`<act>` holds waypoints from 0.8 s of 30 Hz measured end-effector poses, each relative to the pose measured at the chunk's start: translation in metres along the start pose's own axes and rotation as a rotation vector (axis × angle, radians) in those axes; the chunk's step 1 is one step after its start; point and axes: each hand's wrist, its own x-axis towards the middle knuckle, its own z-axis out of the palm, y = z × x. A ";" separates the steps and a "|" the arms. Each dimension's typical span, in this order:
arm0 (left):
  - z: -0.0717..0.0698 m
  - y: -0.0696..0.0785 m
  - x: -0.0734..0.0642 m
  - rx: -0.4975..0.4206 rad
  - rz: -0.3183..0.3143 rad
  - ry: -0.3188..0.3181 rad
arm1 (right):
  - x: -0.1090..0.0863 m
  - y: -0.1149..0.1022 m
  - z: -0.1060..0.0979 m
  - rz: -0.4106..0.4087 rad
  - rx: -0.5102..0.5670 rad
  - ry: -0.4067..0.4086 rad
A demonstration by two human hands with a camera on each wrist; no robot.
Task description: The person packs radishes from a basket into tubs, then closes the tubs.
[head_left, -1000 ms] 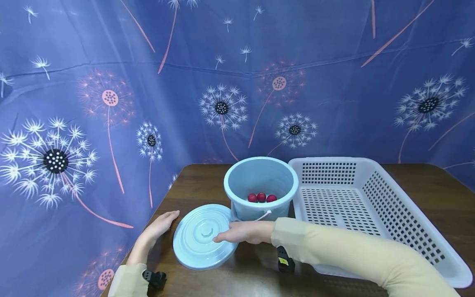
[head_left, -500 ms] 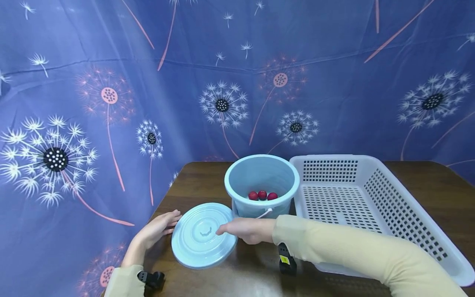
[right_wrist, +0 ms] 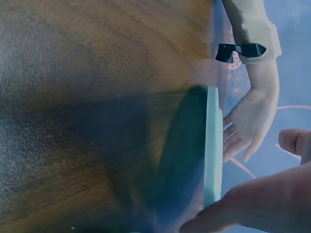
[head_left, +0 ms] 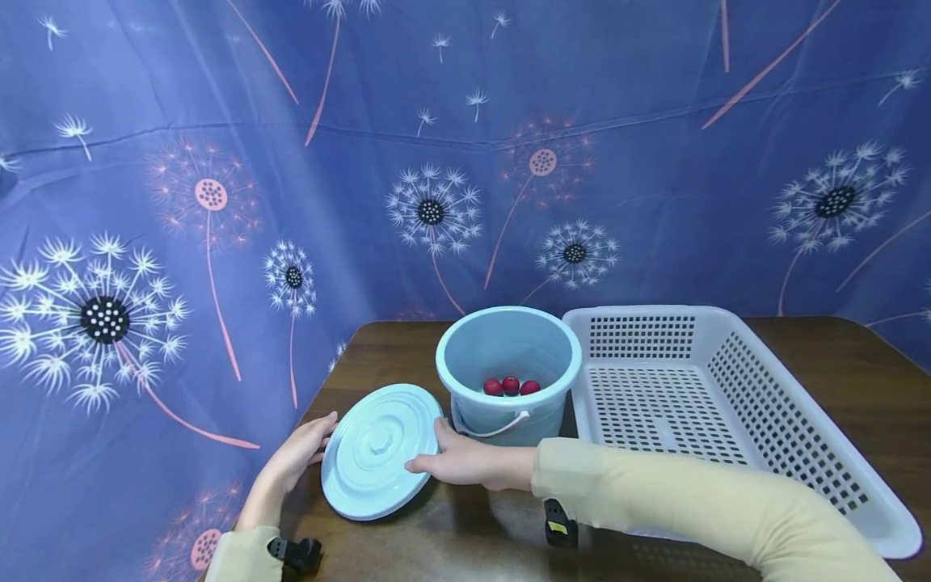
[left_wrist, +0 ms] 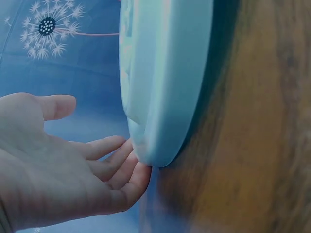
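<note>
A round light blue lid (head_left: 364,485) with a small raised knob hangs just over the table in the head view, tilted. My right hand (head_left: 473,465) holds its right edge, thumb over the top and fingers at the rim. On the opposite side, my left hand (head_left: 294,454) touches the left edge with loosely extended fingers. The left wrist view shows those fingertips against the rim of the lid (left_wrist: 167,87), thumb apart. Seen edge-on in the right wrist view, the lid (right_wrist: 213,150) has a shadow beside it on the wood.
Behind the lid stands a light blue bucket (head_left: 541,416) with a white handle, holding several round red fruits (head_left: 511,385). To its right is a large white perforated basket (head_left: 647,312). The brown wooden table (head_left: 407,356) ends at a blue dandelion-print cloth (head_left: 349,210).
The lid has shifted slightly left and tilted, its far edge rising, and its knob shows more fully. My right hand has moved left with it; my left hand has shifted a little to the left.
</note>
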 end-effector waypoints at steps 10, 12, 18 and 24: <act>-0.006 0.001 -0.004 -0.077 0.025 0.024 | -0.004 -0.007 0.002 -0.205 -0.068 0.068; -0.010 0.001 -0.005 -0.100 0.049 0.013 | -0.004 -0.009 0.002 -0.259 -0.084 0.102; -0.018 0.005 -0.008 -0.161 0.119 -0.009 | -0.007 -0.020 -0.005 -0.411 -0.133 0.148; -0.019 0.019 -0.011 -0.210 0.151 -0.023 | -0.023 -0.039 -0.017 -0.490 -0.210 0.162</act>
